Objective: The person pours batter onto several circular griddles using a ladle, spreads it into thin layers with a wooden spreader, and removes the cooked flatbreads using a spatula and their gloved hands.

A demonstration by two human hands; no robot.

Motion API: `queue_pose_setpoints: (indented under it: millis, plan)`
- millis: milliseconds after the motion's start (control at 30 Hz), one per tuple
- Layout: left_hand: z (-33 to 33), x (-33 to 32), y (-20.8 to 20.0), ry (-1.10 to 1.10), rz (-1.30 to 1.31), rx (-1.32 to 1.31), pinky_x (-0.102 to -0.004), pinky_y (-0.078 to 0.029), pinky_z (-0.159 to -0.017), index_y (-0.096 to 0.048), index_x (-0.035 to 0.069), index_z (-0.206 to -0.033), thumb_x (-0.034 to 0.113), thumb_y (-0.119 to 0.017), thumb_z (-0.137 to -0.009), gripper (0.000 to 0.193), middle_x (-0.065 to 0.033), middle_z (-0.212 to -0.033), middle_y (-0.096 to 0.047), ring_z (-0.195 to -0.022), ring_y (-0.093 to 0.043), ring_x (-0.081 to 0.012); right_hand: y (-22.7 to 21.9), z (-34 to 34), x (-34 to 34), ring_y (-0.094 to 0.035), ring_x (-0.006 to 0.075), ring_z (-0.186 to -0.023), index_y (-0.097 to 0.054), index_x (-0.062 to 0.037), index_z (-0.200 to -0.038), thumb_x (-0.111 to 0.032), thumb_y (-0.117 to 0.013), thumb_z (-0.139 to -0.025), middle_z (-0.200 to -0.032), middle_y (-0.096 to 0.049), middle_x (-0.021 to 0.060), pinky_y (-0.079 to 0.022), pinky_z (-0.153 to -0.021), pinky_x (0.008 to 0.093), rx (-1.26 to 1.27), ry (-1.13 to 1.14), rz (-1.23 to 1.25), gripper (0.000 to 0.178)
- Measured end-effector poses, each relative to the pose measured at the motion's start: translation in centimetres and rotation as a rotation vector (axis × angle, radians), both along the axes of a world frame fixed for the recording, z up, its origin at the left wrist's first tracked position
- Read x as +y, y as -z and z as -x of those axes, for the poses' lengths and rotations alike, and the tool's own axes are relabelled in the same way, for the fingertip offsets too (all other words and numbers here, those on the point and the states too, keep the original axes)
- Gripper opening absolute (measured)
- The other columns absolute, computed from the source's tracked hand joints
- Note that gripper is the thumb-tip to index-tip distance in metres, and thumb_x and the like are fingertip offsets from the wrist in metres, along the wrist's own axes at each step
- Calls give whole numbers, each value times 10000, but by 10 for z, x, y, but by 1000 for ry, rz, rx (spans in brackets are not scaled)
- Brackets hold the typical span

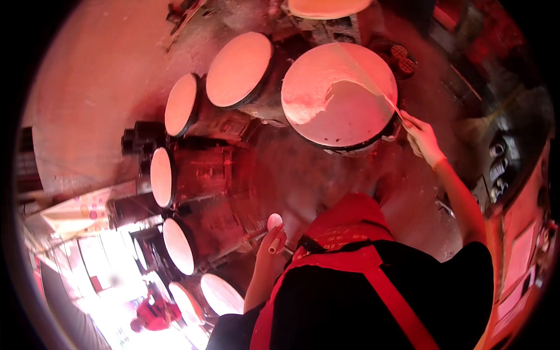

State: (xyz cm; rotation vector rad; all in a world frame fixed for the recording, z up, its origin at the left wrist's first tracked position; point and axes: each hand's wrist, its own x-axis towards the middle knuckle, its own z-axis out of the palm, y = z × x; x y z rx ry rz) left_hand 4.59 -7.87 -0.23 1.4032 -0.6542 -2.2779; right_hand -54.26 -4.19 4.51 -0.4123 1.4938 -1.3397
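Apparent step: working the pale batter (315, 81) on the large griddle (361, 119) ahead. The right hand's (425, 140) fingers grasp a slim tool (392, 104) (partly blurred); the left hand's (270, 240) fingers clasp a ladle (275, 221). The next stroke calls for light, level pressure.

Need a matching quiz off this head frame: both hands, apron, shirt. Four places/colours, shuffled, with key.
1. Left hand
2. Right hand
3. Apron
4. Shirt

A. Black
B. At the right edge of the large round pan
C. Red
D. Next to a small pale disc

Pairs: 1-D, 2-B, 3-C, 4-A
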Motion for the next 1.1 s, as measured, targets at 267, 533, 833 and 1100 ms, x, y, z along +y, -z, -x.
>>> queue_pose_setpoints:
  millis: [267,533,833,1100]
  plan:
    - [3,-108,16,-343,-507,-69,-193,-310,-393,-495,88,-830,28,-624,-884,152,27,-611,-409,-470,-393,-79,0,-119,115,-280,22,-416,-524,-113,-1335,-206,-517,-954,-600,-376,-77,-188,-371,206,-20,-150,-151,393]
    - [-72,-93,-6,57,-9,-312,-207,-325,-452,-588,26,-1133,248,-540,-940,298,18,-687,-429,-524,-404,-66,55,-313,-86,-342,62,-393,-556,-165,-1185,-228,-447,-987,-585,-385,-62,-252,-344,218,-327,520,341,234]
    - [-141,-49,-17,-110,152,-282,-181,-302,-449,-626,9,-1051,203,-517,-963,239,30,-741,-433,-530,-371,-37,150,-348,-353,-475,179,-462,-582,-159,-1123,-348,-430,-977,-593,-459,13,-396,-428,336,505,1116,191,283]
    - [-137,-58,0,-82,5,-219,-176,-298,-454,-610,2,-1072,180,-500,-969,233,26,-766,-422,-532,-356,-32,83,-398,-136,-359,82,-379,-317,-332,-1427,-273,-457,-989,-585,-388,-52,-290,-325,241,-414,685,369,464]
